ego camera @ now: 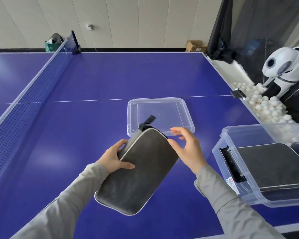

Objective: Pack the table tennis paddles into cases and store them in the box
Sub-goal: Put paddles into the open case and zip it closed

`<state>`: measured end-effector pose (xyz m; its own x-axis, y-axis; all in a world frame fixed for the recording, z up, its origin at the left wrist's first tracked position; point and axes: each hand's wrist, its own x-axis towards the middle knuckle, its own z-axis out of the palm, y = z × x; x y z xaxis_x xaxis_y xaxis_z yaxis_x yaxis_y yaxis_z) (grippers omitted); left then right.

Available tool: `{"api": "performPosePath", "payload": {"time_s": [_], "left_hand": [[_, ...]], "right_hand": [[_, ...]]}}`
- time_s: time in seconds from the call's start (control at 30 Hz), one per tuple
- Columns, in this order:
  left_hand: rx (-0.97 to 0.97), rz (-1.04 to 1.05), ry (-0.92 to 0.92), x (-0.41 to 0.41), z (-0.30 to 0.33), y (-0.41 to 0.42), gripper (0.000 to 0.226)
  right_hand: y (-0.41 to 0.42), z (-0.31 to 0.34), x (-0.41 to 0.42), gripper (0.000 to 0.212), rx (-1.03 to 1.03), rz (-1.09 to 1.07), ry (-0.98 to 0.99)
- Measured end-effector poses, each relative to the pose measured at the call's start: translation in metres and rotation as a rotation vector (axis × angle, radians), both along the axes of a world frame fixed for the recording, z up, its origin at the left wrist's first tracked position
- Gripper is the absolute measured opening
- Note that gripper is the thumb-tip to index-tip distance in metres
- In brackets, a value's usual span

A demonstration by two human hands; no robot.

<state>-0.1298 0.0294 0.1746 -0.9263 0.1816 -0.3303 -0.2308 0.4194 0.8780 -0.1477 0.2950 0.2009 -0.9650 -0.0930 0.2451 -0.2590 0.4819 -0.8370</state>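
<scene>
1. Hands, both mine, meet at one grey case [136, 171] held above the table [97, 80].
2. My left hand [114, 156] grips the case's left edge: thumb laid across the top face, fingers curled round the side.
3. My right hand [188, 145] is at the case's upper right corner; the thumb tip touches the edge, the fingers are loosely spread and curl round nothing.
4. The case is tilted, its long axis running from lower left to upper right; pale piping edges it, and a dark zip tab [148, 121] sticks up at the far end. Whether a paddle lies inside I cannot tell.
5. A clear lid [186, 107] lies flat on the table just beyond the case.
6. A clear box [231, 133] stands on the table to my right, near my right sleeve; a second grey case [273, 166] lies inside it. The box bears a black latch [231, 164] and a label on its near wall.
7. The net [33, 87] crosses the table at far left.
8. Beyond the table's right edge, white balls [266, 106] fill a trough beside a white ball machine [286, 66].
</scene>
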Motion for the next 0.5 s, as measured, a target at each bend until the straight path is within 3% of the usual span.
{"api": "performPosePath", "payload": {"time_s": [0.3, 0.4, 0.5], "left_hand": [[0.653, 0.755, 0.051, 0.01, -0.016, 0.003, 0.065], [0.838, 0.899, 0.05, 0.011, -0.015, 0.015, 0.05], [0.983, 0.988, 0.034, 0.012, -0.012, 0.03, 0.041]], "right_hand": [[-0.015, -0.035, 0.035, 0.056, -0.261, -0.172, -0.303], [-0.033, -0.043, 0.05, 0.06, -0.501, -0.161, -0.488], [-0.049, -0.044, 0.056, 0.085, -0.782, -0.114, -0.632]]}}
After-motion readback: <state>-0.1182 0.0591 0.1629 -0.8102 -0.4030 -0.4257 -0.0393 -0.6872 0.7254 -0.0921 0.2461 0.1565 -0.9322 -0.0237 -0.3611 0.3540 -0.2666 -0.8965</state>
